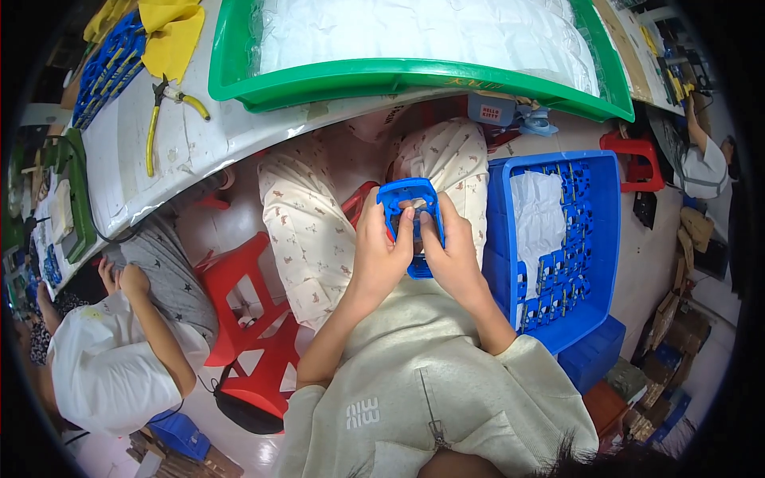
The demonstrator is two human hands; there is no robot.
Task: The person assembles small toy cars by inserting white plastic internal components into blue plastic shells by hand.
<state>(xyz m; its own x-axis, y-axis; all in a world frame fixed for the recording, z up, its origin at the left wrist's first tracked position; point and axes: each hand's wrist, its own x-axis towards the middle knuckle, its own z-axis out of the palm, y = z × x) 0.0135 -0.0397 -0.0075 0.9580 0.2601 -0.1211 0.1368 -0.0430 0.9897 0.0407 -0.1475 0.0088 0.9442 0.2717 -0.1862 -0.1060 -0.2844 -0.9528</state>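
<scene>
Above my lap I hold a blue plastic frame-shaped part (407,190) in both hands. My left hand (381,243) grips its left side, with the thumb laid over the inner part. From the other side my right hand (456,247) closes on the frame, its thumb beside the left one. Through the frame's opening some fingers show. More blue plastic shows below the thumbs; whether it belongs to the same part I cannot tell.
A blue crate (498,231) at my right holds rows of blue parts and white sheeting. Ahead, a green tray (335,80) lined with white wrap sits on the white table (119,187). Yellow-handled pliers (153,131) lie there. Red stools (239,279) and a seated co-worker (119,358) are at left.
</scene>
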